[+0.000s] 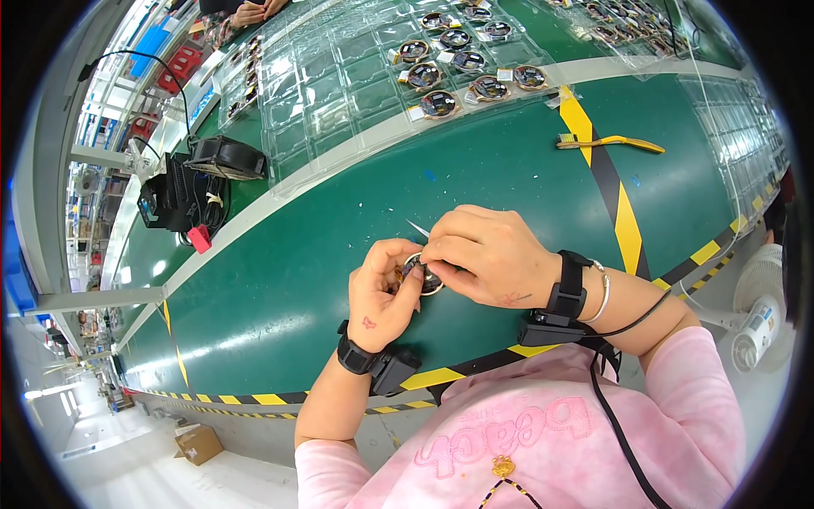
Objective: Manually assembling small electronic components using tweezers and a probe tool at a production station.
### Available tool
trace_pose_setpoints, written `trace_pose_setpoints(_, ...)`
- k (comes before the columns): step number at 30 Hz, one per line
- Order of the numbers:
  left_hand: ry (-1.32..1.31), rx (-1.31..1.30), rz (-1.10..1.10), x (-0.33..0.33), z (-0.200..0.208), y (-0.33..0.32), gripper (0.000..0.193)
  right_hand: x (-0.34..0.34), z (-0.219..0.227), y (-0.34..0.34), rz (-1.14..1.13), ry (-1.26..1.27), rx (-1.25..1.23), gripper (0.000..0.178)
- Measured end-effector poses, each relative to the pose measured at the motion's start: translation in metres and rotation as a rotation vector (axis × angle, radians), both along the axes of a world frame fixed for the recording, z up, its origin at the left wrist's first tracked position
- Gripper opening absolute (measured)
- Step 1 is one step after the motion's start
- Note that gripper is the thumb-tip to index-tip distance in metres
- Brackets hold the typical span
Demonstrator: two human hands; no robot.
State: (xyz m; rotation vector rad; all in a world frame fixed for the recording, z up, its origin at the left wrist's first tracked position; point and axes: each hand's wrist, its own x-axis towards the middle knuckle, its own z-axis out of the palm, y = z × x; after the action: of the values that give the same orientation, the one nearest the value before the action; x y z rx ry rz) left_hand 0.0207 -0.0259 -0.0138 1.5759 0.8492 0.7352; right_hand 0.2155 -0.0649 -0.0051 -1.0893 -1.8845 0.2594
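Near the middle of the green table, my left hand (pixel 379 293) is closed around a small round circuit assembly (pixel 432 283) with a pale rim, thumb across its face. My right hand (pixel 493 254) bends over the same piece, its fingertips pinched together at the upper right edge. A thin, pointed, silvery tool (pixel 417 228) sticks out past the right fingers; most of it is hidden by that hand. What the right fingertips touch on the assembly is too small to tell. Both wrists wear black straps with small boxes.
Transparent trays (pixel 326 93) with several round assemblies (pixel 439 103) lie beyond a pale rail. A yellow-handled brush (pixel 623 142) rests across striped tape at right. At left stand a black fan (pixel 225 159) and cables. Another person's hands (pixel 250 13) show at the far edge.
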Motion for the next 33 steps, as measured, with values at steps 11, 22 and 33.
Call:
trace_pose_setpoints(11, 0.015, -0.003, 0.002, -0.0011, -0.0035, -0.0001, 0.024, 0.0009, -0.0042, 0.0004, 0.001, 0.027, -0.006, 0.018)
trace_pose_setpoints(22, -0.004, -0.028, 0.004, 0.0006, -0.0015, -0.001, 0.025, 0.0, -0.0017, 0.0001, -0.013, 0.021, -0.01, 0.016)
trace_pose_setpoints(33, -0.024, -0.071, -0.027, -0.0007, -0.0013, -0.001, 0.026, -0.0027, -0.0009, -0.0016, -0.03, -0.105, -0.013, 0.021)
